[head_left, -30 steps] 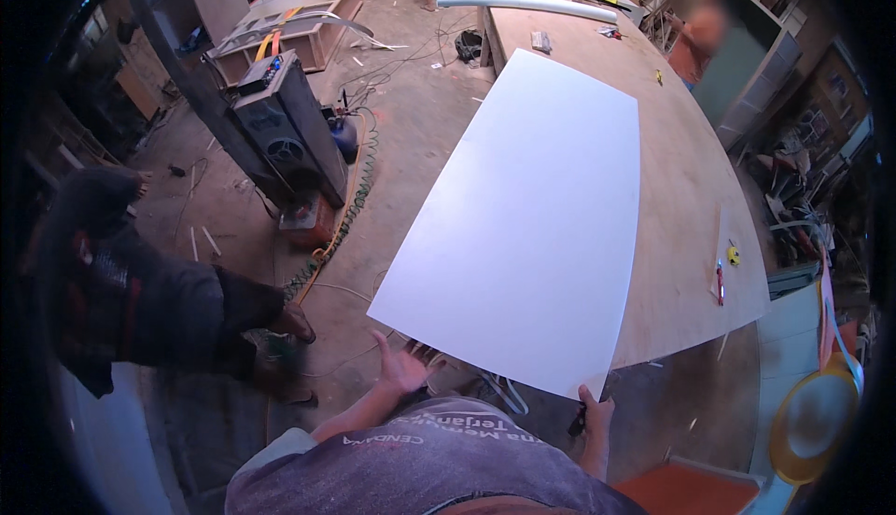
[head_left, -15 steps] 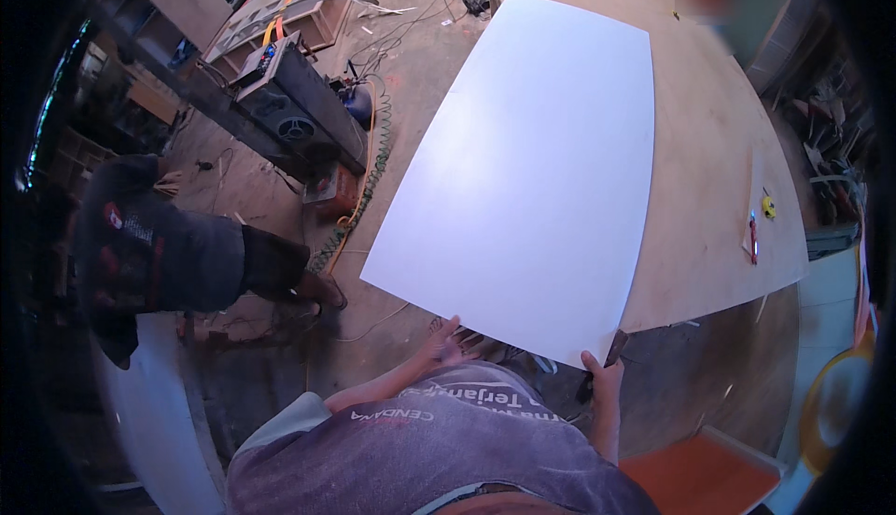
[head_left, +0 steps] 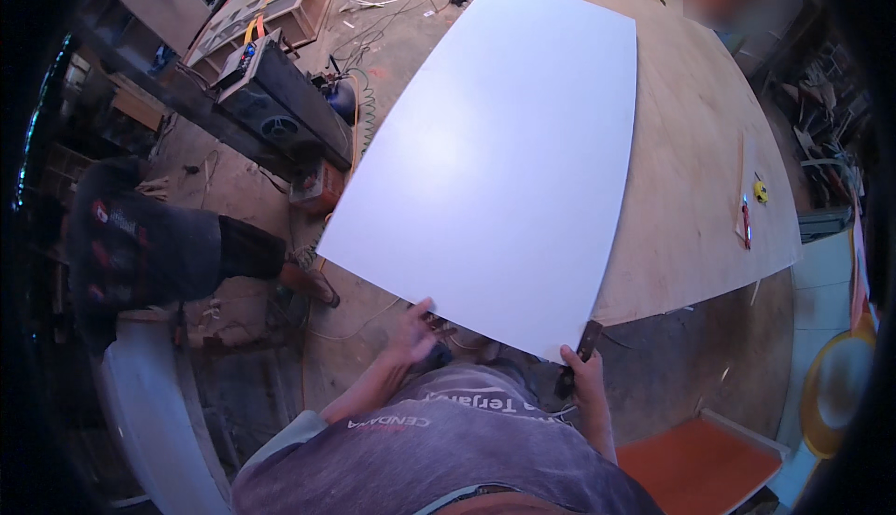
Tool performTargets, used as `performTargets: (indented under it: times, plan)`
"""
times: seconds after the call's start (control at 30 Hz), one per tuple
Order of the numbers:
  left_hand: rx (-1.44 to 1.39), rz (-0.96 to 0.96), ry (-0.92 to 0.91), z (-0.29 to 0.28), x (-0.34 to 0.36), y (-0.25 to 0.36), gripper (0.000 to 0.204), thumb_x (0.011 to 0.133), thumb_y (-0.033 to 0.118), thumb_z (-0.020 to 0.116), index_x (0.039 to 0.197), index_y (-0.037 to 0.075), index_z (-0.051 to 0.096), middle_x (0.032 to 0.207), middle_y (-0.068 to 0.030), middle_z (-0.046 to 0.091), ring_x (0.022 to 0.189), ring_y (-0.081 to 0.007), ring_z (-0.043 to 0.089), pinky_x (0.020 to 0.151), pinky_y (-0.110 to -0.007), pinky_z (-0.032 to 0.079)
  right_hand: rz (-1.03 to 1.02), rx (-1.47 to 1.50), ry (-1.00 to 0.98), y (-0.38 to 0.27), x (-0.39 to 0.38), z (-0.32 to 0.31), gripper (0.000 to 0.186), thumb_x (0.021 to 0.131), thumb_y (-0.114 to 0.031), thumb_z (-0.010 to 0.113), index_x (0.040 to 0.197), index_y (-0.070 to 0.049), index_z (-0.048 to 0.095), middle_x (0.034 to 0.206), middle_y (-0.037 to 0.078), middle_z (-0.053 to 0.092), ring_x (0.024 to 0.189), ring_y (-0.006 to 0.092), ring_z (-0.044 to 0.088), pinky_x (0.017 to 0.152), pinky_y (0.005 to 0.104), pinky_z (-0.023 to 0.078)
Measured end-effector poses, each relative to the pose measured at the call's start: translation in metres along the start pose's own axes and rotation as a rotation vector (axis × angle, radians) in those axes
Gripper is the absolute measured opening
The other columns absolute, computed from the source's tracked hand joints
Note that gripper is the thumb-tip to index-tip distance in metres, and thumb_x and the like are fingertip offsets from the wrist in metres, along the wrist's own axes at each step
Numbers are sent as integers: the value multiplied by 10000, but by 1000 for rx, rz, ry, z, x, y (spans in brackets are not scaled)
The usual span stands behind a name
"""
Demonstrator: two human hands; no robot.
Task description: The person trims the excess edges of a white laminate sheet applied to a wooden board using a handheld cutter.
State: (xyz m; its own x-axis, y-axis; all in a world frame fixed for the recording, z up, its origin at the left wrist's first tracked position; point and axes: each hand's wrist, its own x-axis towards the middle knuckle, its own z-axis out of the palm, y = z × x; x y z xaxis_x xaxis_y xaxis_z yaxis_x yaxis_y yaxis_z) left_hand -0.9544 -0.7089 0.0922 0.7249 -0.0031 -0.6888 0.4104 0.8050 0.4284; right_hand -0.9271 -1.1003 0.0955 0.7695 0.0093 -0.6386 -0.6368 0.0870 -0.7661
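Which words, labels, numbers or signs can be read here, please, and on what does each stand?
Wearer's purplish shirt: larger white lettering, only partly visible, and smaller lettering beside it; wording not reproduced.
Co-worker's dark shirt: pale and red print, too small and blurred to read.
Yellow tape measure: any markings too small to read.
White panel: none visible.

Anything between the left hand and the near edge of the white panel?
Nothing visible: the left hand is right at the near edge of the white panel, though contact is unclear. The right hand, with a dark object, is off at the near right corner, clear of that gap.
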Motion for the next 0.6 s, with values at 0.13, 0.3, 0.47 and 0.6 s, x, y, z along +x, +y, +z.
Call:
performTargets:
  times: [0.13, 0.3, 0.47, 0.6]
  plan:
    - [-55, 205, 86, 0, 0, 54, 642, 988, 510, 672, 1455, 100, 514, 1431, -146, 560, 1315, -355, 533, 1110, -582, 436, -78, -33, -121, -31, 7, 21, 415, 920, -216, 826, 1225, 17, 670, 1008, 89, 743, 729, 138, 671, 663, 293, 549]
    - [-191, 391, 230, -43, -4, 147, 736, 899, 547, 742, 1437, 82, 550, 1322, -128, 542, 1136, -298, 536, 951, -464, 501, -131, 96, -79, -78, 32, 46, 380, 972, -223, 762, 1243, 14, 640, 1012, 124, 752, 765, 129, 666, 652, 279, 545]
    - [-267, 458, 505, -48, -5, 223, 885, 789, 580, 834, 1429, 47, 533, 1375, -150, 590, 1236, -330, 603, 1076, -509, 504, -241, 197, 99, -112, 72, 68, 246, 988, -194, 738, 1128, -17, 641, 815, 62, 675, 657, 129, 635, 600, 271, 520]
    - [-420, 504, 388, -77, 14, 285, 818, 835, 527, 816, 1429, 39, 536, 1313, -149, 625, 1216, -337, 630, 1053, -541, 535, -185, 201, 176, -133, 89, 89, 178, 1030, -244, 686, 1066, -88, 608, 778, 20, 618, 660, 155, 669, 614, 327, 577]
